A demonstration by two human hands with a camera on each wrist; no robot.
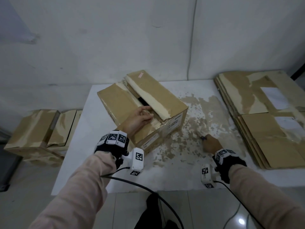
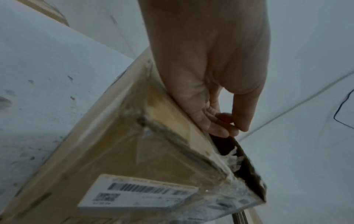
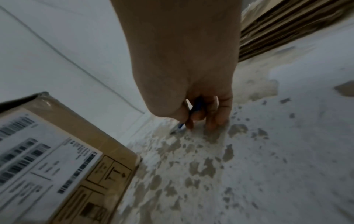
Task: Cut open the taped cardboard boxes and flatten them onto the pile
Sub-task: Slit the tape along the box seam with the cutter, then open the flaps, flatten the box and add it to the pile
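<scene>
A brown cardboard box stands on the white table, its top seam split with a dark gap showing. My left hand rests on the near top flap, fingers curled over the flap's edge at the gap; the left wrist view shows those fingers hooked at the flap edge of the box. My right hand is on the table right of the box, gripping a blue-handled cutter with its blade tip down on the surface; the cutter shows below my fingers there.
A pile of flattened cardboard lies at the table's right. More taped boxes sit low on the left beside the table. The tabletop has peeled brownish patches. The wall stands right behind the table. Cables trail from my wrists.
</scene>
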